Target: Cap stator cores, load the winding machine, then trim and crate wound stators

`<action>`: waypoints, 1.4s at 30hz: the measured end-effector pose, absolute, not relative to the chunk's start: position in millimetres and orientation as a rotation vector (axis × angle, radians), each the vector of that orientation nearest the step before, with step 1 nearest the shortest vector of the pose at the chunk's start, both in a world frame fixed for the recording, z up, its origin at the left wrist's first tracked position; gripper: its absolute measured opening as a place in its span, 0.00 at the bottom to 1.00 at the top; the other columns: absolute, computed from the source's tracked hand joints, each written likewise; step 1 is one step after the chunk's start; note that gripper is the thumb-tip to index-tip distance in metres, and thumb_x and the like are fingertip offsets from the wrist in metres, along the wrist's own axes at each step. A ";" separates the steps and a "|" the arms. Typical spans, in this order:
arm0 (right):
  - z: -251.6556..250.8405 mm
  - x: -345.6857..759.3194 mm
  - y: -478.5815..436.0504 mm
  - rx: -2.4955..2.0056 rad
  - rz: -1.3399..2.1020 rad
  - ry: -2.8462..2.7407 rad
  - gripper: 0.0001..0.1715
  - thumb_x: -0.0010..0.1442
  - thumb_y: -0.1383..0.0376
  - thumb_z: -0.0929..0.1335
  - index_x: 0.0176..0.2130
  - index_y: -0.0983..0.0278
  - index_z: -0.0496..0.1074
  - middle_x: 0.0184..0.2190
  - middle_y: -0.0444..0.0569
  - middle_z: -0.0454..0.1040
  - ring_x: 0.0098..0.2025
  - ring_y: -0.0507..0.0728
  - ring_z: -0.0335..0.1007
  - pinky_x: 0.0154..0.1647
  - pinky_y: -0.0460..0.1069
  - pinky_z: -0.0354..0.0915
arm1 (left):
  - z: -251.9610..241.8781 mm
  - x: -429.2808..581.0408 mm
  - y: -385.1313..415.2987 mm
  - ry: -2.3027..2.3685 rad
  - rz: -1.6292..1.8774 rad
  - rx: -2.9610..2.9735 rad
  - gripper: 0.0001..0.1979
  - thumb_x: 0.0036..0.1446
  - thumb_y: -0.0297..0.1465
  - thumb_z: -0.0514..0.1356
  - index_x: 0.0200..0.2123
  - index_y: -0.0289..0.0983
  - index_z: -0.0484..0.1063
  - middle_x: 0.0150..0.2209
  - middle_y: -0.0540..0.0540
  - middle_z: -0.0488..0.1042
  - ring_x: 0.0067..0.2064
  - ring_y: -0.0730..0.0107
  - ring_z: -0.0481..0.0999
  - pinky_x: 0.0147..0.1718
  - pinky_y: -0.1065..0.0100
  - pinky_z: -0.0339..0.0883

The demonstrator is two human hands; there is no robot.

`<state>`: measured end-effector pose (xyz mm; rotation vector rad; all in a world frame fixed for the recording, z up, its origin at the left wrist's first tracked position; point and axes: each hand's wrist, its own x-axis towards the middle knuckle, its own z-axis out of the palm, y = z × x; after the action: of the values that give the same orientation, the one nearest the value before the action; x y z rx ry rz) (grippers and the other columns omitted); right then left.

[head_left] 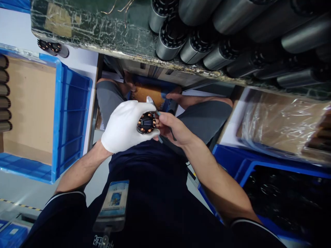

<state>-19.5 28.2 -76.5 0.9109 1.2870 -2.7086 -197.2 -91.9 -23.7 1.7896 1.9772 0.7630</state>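
Note:
My left hand (pixel 126 125), in a white glove, is wrapped round a motor stator (pixel 146 123), a round part with a black end and copper windings showing round its rim. The stator's end faces up toward me. Close against its right side is my bare right hand (pixel 172 127), its fingers closed round a slim hand tool (pixel 150 100). A pale metal tip of this tool sticks out beyond the stator, and a thin dark piece shows below my right thumb. The tool's middle lies hidden by my fingers, so its exact kind cannot be told.
Several metal cylinders (pixel 169 44) with black ends stand and lie on the worn green bench (pixel 90 31) ahead. On the left, a blue crate (pixel 72 106) holds more cylinders. A blue bin (pixel 232 165) with dark parts and a plastic-wrapped box (pixel 274 120) are on the right.

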 end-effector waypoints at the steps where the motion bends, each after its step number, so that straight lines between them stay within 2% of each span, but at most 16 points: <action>1: -74.2 -18.0 28.3 0.887 -2.730 1.234 0.33 0.59 0.36 0.81 0.43 0.61 0.83 0.32 0.45 0.78 0.27 0.54 0.70 0.25 0.50 0.71 | -19.5 -196.5 -91.8 1.927 0.745 1.802 0.28 0.63 0.43 0.76 0.62 0.41 0.75 0.56 0.41 0.86 0.58 0.48 0.86 0.70 0.47 0.72; 4: -74.9 -7.9 31.3 0.993 -2.782 1.284 0.32 0.53 0.46 0.87 0.47 0.59 0.81 0.31 0.40 0.76 0.27 0.52 0.68 0.27 0.48 0.70 | 6.3 -196.7 -96.9 1.932 0.668 1.779 0.31 0.58 0.42 0.78 0.61 0.44 0.76 0.60 0.41 0.83 0.65 0.39 0.81 0.77 0.36 0.63; 6: -79.0 2.7 33.7 1.140 -2.790 1.445 0.39 0.46 0.53 0.91 0.51 0.56 0.80 0.36 0.40 0.79 0.29 0.52 0.71 0.31 0.48 0.73 | 24.4 -200.7 -104.0 2.027 0.723 1.716 0.31 0.55 0.43 0.79 0.59 0.46 0.78 0.60 0.40 0.82 0.67 0.35 0.79 0.74 0.36 0.67; 9: -80.6 15.5 31.6 1.250 -2.740 1.790 0.44 0.41 0.59 0.93 0.52 0.53 0.78 0.47 0.43 0.84 0.34 0.54 0.76 0.36 0.49 0.76 | 27.9 -206.8 -109.9 2.001 0.820 1.393 0.29 0.55 0.41 0.77 0.58 0.43 0.78 0.57 0.40 0.82 0.61 0.42 0.83 0.64 0.43 0.78; 11: -76.0 17.0 25.5 1.140 -2.759 1.972 0.40 0.45 0.60 0.92 0.52 0.53 0.78 0.55 0.47 0.85 0.41 0.57 0.82 0.42 0.53 0.80 | 12.6 -205.6 -106.0 1.634 0.827 1.062 0.27 0.56 0.38 0.75 0.58 0.40 0.79 0.55 0.40 0.85 0.58 0.47 0.86 0.60 0.48 0.81; 13: -67.0 14.3 18.9 0.890 -2.841 2.085 0.35 0.52 0.61 0.90 0.53 0.52 0.77 0.60 0.50 0.86 0.53 0.64 0.87 0.55 0.59 0.82 | -6.7 -199.0 -97.9 1.200 0.862 0.789 0.24 0.54 0.35 0.76 0.54 0.38 0.81 0.53 0.40 0.87 0.56 0.48 0.88 0.59 0.52 0.82; 15: -54.0 12.3 16.4 0.683 -2.822 2.222 0.31 0.58 0.64 0.87 0.55 0.52 0.78 0.62 0.51 0.86 0.63 0.67 0.84 0.65 0.63 0.80 | -20.0 -190.3 -89.8 0.961 0.917 0.667 0.21 0.53 0.32 0.78 0.50 0.37 0.83 0.50 0.40 0.88 0.54 0.48 0.89 0.58 0.53 0.82; 17: -38.1 15.9 20.8 0.607 -2.578 2.492 0.30 0.60 0.66 0.85 0.58 0.52 0.78 0.65 0.52 0.84 0.67 0.68 0.82 0.68 0.64 0.78 | -22.8 -183.6 -84.7 0.934 0.980 0.680 0.17 0.53 0.29 0.78 0.47 0.37 0.83 0.48 0.41 0.88 0.50 0.53 0.89 0.54 0.56 0.83; 19: -21.4 26.0 30.6 0.580 -2.148 2.801 0.31 0.63 0.67 0.83 0.62 0.55 0.79 0.64 0.55 0.81 0.65 0.67 0.81 0.65 0.62 0.79 | -17.4 -181.4 -82.3 1.017 1.044 0.762 0.16 0.54 0.28 0.78 0.45 0.37 0.81 0.45 0.43 0.85 0.45 0.60 0.86 0.48 0.61 0.81; 22: -0.2 46.8 45.8 0.460 -1.641 2.963 0.35 0.69 0.71 0.73 0.71 0.56 0.75 0.57 0.56 0.78 0.57 0.64 0.81 0.56 0.59 0.81 | -5.2 -184.1 -81.3 1.196 1.057 0.889 0.16 0.55 0.29 0.77 0.43 0.38 0.77 0.40 0.48 0.80 0.40 0.67 0.80 0.41 0.67 0.76; 25: 12.0 60.8 53.1 0.394 -1.357 2.954 0.46 0.68 0.75 0.69 0.79 0.51 0.69 0.56 0.56 0.78 0.55 0.69 0.81 0.56 0.64 0.80 | 2.3 -186.1 -80.7 1.289 1.018 0.964 0.15 0.56 0.32 0.76 0.42 0.38 0.75 0.38 0.49 0.79 0.39 0.68 0.78 0.40 0.67 0.74; 28: 17.1 63.3 54.6 0.357 -1.121 3.004 0.48 0.67 0.73 0.71 0.80 0.50 0.67 0.57 0.56 0.80 0.53 0.73 0.80 0.54 0.67 0.76 | 6.2 -184.7 -79.5 1.308 0.963 0.988 0.16 0.57 0.33 0.76 0.41 0.38 0.74 0.38 0.50 0.80 0.39 0.68 0.79 0.40 0.67 0.73; 31: 19.3 62.0 55.2 0.266 -0.980 3.052 0.43 0.70 0.71 0.70 0.79 0.55 0.68 0.51 0.55 0.81 0.47 0.69 0.78 0.48 0.63 0.73 | 7.6 -182.8 -78.9 1.333 0.904 1.020 0.15 0.57 0.32 0.76 0.41 0.37 0.74 0.37 0.51 0.79 0.38 0.70 0.77 0.39 0.67 0.71; 36: 16.4 66.2 57.3 0.250 -0.953 3.022 0.41 0.73 0.72 0.68 0.80 0.57 0.67 0.33 0.44 0.73 0.32 0.59 0.71 0.36 0.55 0.68 | -2.7 -179.7 -82.5 1.366 0.892 1.025 0.15 0.60 0.34 0.76 0.43 0.39 0.75 0.38 0.52 0.79 0.38 0.70 0.76 0.40 0.66 0.71; 39: 9.1 65.5 58.7 0.323 -1.134 2.920 0.41 0.73 0.71 0.68 0.80 0.55 0.68 0.37 0.45 0.76 0.33 0.59 0.73 0.36 0.56 0.70 | -12.6 -177.0 -84.4 1.401 0.942 0.983 0.16 0.58 0.32 0.76 0.42 0.40 0.72 0.37 0.54 0.76 0.37 0.71 0.73 0.38 0.67 0.68; 42: 2.6 59.6 58.3 0.397 -1.146 2.908 0.41 0.72 0.68 0.69 0.80 0.53 0.69 0.44 0.52 0.79 0.41 0.65 0.78 0.44 0.61 0.75 | -16.9 -173.8 -82.1 1.440 0.906 0.963 0.18 0.55 0.29 0.74 0.41 0.41 0.68 0.35 0.54 0.74 0.35 0.71 0.70 0.36 0.67 0.66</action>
<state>59.6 58.3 2.6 0.3966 2.9078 -1.1456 -173.8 -82.1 -16.9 0.9634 1.4397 0.9056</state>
